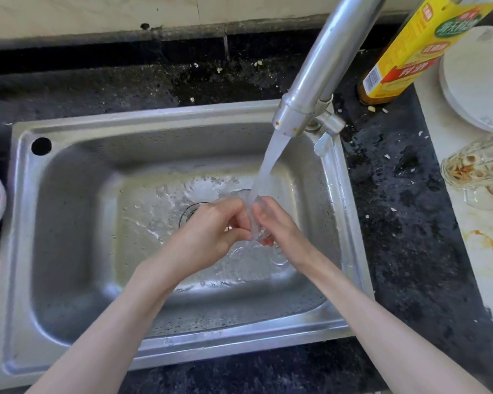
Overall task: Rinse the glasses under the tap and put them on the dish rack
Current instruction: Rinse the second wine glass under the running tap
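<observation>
Rinsing glass (255, 223) beside yellow-labelled bottle (416, 49)

Two bare forearms reach in from the lower edge of the view, uncovered from near the elbow down to the wrist, no cuff or sleeve showing along their length. The left hand (208, 231) and the right hand (276, 226) are likewise bare, slim-fingered, without gloves. Fingernails look short and plain where they can be made out, and both wrists are narrow and unadorned.
</observation>
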`<action>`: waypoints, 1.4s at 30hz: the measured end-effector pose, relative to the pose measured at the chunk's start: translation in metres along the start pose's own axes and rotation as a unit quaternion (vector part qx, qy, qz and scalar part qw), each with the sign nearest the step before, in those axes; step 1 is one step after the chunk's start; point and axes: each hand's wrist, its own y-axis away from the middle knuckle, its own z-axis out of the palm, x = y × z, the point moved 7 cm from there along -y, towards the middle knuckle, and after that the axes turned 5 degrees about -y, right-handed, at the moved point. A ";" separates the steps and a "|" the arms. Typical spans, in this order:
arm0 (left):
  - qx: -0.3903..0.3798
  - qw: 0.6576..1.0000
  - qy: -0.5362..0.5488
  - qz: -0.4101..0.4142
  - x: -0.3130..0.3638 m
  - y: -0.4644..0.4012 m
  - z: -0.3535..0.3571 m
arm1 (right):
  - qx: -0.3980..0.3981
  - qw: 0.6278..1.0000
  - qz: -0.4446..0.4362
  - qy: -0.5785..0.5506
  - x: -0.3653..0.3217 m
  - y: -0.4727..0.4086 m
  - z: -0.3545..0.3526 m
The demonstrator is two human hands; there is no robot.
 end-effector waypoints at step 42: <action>-0.117 0.989 -0.088 0.015 0.005 0.001 0.012 | -0.005 0.998 0.021 -0.051 0.010 -0.006 0.000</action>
